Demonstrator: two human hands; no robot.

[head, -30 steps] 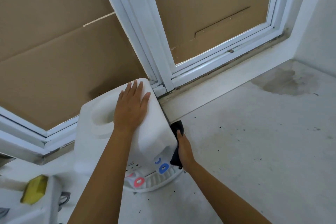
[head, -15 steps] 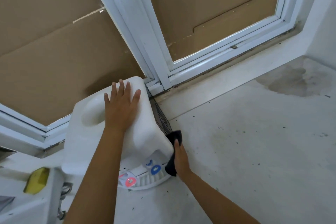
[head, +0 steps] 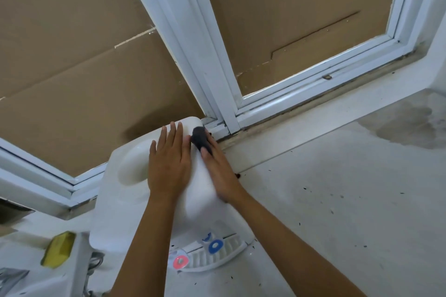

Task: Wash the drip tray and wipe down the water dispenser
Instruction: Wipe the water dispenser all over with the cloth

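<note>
White plastic makes up the water dispenser (head: 154, 200), which stands on the pale worktop (head: 337, 200) against the window frame (head: 193, 55), its top facing the camera. The left hand (head: 169, 164) lies flat on that top, fingers straight and spread, pressing down and gripping nothing. The right hand (head: 220, 173) rests along the right upper edge with a dark cloth (head: 200, 138) under its fingertips at the far corner; whether those fingers pinch the cloth or only press it is unclear. The uncleaned run probably lies back along that right edge and down the side, toward the person, so the right hand is the nearer one. The drip tray (head: 217, 258) sits in place below the blue tap (head: 214, 246) and red tap (head: 179, 261).
</note>
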